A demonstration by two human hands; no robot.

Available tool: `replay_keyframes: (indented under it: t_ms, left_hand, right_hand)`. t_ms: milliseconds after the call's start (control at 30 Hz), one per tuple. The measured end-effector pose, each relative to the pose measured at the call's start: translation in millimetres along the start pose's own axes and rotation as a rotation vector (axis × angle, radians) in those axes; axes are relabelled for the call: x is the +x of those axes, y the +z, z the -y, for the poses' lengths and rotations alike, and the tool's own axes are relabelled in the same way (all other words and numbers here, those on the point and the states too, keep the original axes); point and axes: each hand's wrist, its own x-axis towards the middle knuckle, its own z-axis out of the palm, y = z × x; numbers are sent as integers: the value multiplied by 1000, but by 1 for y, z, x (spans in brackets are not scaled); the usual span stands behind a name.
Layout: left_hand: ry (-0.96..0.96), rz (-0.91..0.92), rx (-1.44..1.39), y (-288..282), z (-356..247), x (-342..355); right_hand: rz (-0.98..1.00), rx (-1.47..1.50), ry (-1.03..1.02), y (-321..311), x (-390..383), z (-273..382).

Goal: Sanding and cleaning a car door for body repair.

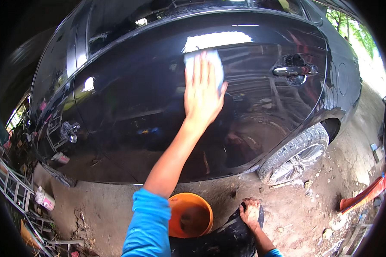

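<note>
Sleeve: your blue sleeve (pixel 148 227) comes up from the lower edge, and its bare forearm rises toward the car.
Left hand: your left hand (pixel 203 92) lies flat against the black car door (pixel 128 107), fingers (pixel 197 70) stretched straight and close together, pointing up.
Cloth: a pale cloth (pixel 216 64) is pressed between that palm and the door panel. It shows above the fingertips and along their right side; the rest is hidden under your hand.
Cloth position: it sits on the upper middle of the rear door, just below the bright glare on the paint and well to the left of the door handle (pixel 294 70).
Right hand: your right hand (pixel 250 213) rests low down on your dark trouser knee (pixel 227 237), fingers curled loosely over the fabric and holding nothing.
Bowl: an orange bowl (pixel 190 215) stands on the dirt ground (pixel 98 201) just beside that knee, below your left forearm.
Wheel: the rear wheel (pixel 296 154) shows to the right of the door, with its tyre on the ground.
Surroundings: a white can (pixel 44 198) and metal frames lie at the left edge.
</note>
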Motion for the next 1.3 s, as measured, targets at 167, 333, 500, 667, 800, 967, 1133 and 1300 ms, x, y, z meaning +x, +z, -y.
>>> replay_keyframes:
  t_ms: [167,333,500,667,800,967,1133,1300]
  left_hand:
    - [102,237,23,-2,-16,-90]
    - [167,20,72,22,-40,58]
    - [256,249,-22,21,-45,-34]
    - [341,118,22,30,-55,49]
    - [349,113,40,38,-68,56]
    - [397,230,22,35,-63,8]
    - [339,32,38,50,-81,65]
    - [320,153,-11,48,-83,12]
  right_hand:
    - [-36,36,75,-19,1,6]
    - [-37,15,17,-17,2,8]
    - [-95,49,109,-17,-7,-10]
    - [-81,14,78,-18,4,4]
    - [-105,105,62,-11,2,-3]
    - [-154,71,143,-20,-5,-8]
    - [-141,102,87,-27,-1,2]
    - [-192,111,200,-37,-9,-8]
